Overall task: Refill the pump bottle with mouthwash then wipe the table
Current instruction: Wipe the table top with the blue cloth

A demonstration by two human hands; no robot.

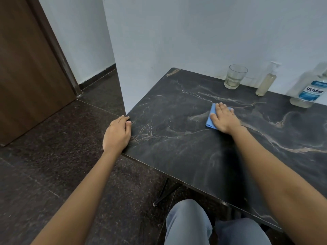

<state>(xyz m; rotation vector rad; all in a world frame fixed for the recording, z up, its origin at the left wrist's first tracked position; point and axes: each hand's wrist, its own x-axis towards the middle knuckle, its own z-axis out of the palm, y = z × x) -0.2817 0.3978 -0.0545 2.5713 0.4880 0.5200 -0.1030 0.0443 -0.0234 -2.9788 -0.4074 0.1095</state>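
My right hand (224, 117) lies flat with straight fingers on a folded blue cloth (211, 119), pressing it onto the dark marble table (177, 142) near its middle. My left hand (117, 132) grips the table's left edge, thumb on top and fingers curled over the side. At the back by the wall stands the clear pump bottle (267, 80), filled with pale yellowish liquid and with its pump on. To its right stands the Listerine mouthwash bottle (309, 89), partly cut off by the frame edge.
A drinking glass (234, 76) with a little pale liquid stands at the back, left of the pump bottle. A white wall runs behind and to the left of the table. A brown door (26, 68) and dark floor lie to the left. My knees are below.
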